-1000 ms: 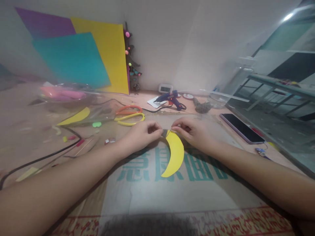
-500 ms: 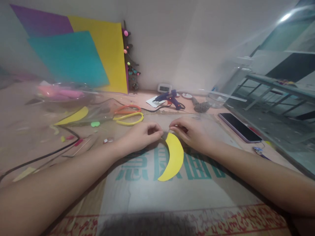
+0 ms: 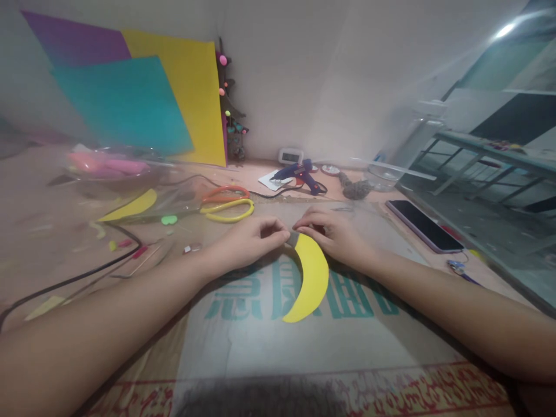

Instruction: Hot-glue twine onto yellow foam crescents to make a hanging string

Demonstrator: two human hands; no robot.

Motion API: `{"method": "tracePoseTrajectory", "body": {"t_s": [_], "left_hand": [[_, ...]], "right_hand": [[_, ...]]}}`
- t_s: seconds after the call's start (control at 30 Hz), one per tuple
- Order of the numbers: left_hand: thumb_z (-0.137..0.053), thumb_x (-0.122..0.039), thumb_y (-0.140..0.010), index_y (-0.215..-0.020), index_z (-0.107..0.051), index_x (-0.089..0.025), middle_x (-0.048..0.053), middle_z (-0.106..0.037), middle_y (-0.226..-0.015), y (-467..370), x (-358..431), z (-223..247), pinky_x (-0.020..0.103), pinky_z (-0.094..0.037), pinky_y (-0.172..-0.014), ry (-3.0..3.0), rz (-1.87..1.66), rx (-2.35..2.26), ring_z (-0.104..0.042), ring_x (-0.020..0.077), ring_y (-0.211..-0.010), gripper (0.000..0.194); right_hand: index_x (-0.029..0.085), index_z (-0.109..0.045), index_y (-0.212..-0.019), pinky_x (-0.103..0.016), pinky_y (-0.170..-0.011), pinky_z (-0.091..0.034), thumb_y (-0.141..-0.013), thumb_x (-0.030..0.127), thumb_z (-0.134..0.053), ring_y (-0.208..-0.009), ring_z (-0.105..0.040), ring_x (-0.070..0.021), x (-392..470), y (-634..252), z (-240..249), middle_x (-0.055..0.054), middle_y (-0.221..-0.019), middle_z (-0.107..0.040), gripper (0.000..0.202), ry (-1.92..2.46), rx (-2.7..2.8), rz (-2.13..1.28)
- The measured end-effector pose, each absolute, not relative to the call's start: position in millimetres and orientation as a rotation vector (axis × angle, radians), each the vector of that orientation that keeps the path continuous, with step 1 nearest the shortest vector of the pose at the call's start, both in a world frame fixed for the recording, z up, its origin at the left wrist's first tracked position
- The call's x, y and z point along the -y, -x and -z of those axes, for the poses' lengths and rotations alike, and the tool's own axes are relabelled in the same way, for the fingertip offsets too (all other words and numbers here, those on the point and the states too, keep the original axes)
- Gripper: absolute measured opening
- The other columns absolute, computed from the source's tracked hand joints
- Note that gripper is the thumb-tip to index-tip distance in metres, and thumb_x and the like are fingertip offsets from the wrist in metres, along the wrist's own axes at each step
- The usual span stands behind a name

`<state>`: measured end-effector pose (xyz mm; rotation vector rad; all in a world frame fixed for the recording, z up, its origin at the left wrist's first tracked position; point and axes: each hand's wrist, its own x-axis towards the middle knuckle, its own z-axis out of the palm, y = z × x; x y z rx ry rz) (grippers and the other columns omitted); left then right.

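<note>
Pinching a grey tab [image 3: 294, 238], the left hand [image 3: 263, 234] apparently steadies the banana-shaped cutout [image 3: 316, 277], inward from the far edge of the worktop [image 3: 247, 172]; the right hand [image 3: 332, 231] has fingers curled at its top — whether gripping, I cannot tell. White paper [image 3: 266, 179] underlies the glue gun [image 3: 297, 171], likely against drips.

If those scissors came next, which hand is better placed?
Probably the left hand: it is nearer the scissors. The right hand is farther. Both hands, though, are at the yellow crescent.
</note>
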<state>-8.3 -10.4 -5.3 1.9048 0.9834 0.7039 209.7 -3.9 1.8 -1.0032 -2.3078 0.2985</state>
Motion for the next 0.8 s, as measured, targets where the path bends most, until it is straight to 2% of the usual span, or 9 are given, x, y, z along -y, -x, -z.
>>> {"method": "tracePoseTrajectory", "body": {"t_s": [0.07, 0.13, 0.2, 0.3, 0.43, 0.53, 0.67, 0.8], "left_hand": [[-0.051, -0.043, -0.087, -0.085, -0.062, -0.017, -0.002, -0.056, -0.06, 7.7, 9.7, 6.4, 0.021, -0.035, -0.047, -1.88, -0.731, -0.993, -0.046, 0.0101, -0.05, 0.028], [-0.051, -0.043, -0.086, -0.084, -0.061, -0.017, -0.002, -0.056, -0.061, 7.3, 8.1, 7.2, 0.021, -0.035, -0.048, -1.865, -0.762, -1.002, -0.047, 0.01, -0.05, 0.028], [-0.052, -0.042, -0.086, -0.083, -0.061, -0.017, -0.002, -0.057, -0.061, 7.5, 6.2, 7.3, 0.022, -0.036, -0.049, -1.858, -0.787, -1.02, -0.048, 0.0102, -0.051, 0.027], [-0.052, -0.044, -0.086, -0.083, -0.06, -0.017, -0.003, -0.056, -0.06, 8.9, 4.6, 6.5, 0.022, -0.038, -0.051, -1.858, -0.814, -1.051, -0.049, 0.0108, -0.052, 0.028], [-0.051, -0.045, -0.086, -0.083, -0.058, -0.016, -0.003, -0.054, -0.061, 9.5, 8.4, 8.9, 0.022, -0.038, -0.052, -1.868, -0.882, -1.099, -0.048, 0.0108, -0.053, 0.03], [-0.05, -0.043, -0.087, -0.087, -0.059, -0.015, 0.0, -0.059, -0.071, 6.0, 9.9, 6.9, 0.022, -0.04, -0.055, -1.959, -0.978, -1.144, -0.052, 0.012, -0.061, 0.03], [-0.049, -0.039, -0.088, -0.097, -0.06, -0.014, 0.004, -0.063, -0.084, 2.3, 19.2, -31.1, 0.026, -0.042, -0.063, -2.139, -1.18, -1.252, -0.054, 0.0142, -0.07, 0.029], [-0.053, -0.036, -0.087, -0.076, -0.062, -0.018, 0.001, -0.06, -0.069, 19.6, 93.6, -68.5, 0.026, -0.038, -0.062, -2.351, -1.066, -1.292, -0.051, 0.0139, -0.064, 0.023]], "right_hand": [[0.019, -0.068, -0.101, -0.034, -0.084, -0.046, -0.095, 0.028, -0.05, -0.095, -0.059, -0.019, 1.8, -211.4, -1.1, -0.008, -0.103, -0.065, 0.021, 0.999, 2.241, -0.277], [0.019, -0.064, -0.106, -0.034, -0.083, -0.046, -0.096, 0.03, -0.046, -0.095, -0.058, -0.0192, 2.6, -213.6, -2.6, -0.008, -0.106, -0.063, 0.023, 1.05, 2.105, -0.262], [0.017, -0.061, -0.096, -0.03, -0.073, -0.045, -0.096, 0.034, -0.043, -0.08, -0.057, -0.0168, 5.8, -215.7, -5.8, -0.005, -0.089, -0.063, 0.024, 1.124, 1.997, -0.304], [0.017, -0.057, -0.075, -0.027, -0.062, -0.04, -0.096, 0.038, -0.041, -0.063, -0.051, -0.0136, 10.9, -217.3, -9.3, 0.0, -0.066, -0.054, 0.034, 1.184, 2.055, -0.497], [0.016, -0.058, -0.074, -0.024, -0.053, -0.033, -0.089, 0.044, -0.05, -0.056, -0.045, -0.0111, 9.8, -216.4, -5.4, 0.003, -0.061, -0.05, 0.033, 1.174, 2.147, -0.864], [0.015, -0.058, -0.076, -0.023, -0.049, -0.03, -0.083, 0.05, -0.057, -0.053, -0.041, -0.0093, 4.2, -215.2, -0.5, 0.004, -0.06, -0.048, 0.036, 1.177, 1.974, -1.086], [0.016, -0.054, -0.074, -0.022, -0.047, -0.03, -0.08, 0.055, -0.057, -0.051, -0.041, -0.009, 0.0, -215.2, 1.9, 0.004, -0.059, -0.047, 0.04, 1.155, 1.886, -1.126], [0.017, -0.053, -0.077, -0.022, -0.042, -0.028, -0.081, 0.057, -0.056, -0.047, -0.04, -0.0086, -0.7, -216.9, 3.3, 0.005, -0.057, -0.046, 0.04, 1.147, 1.868, -1.167]]}}
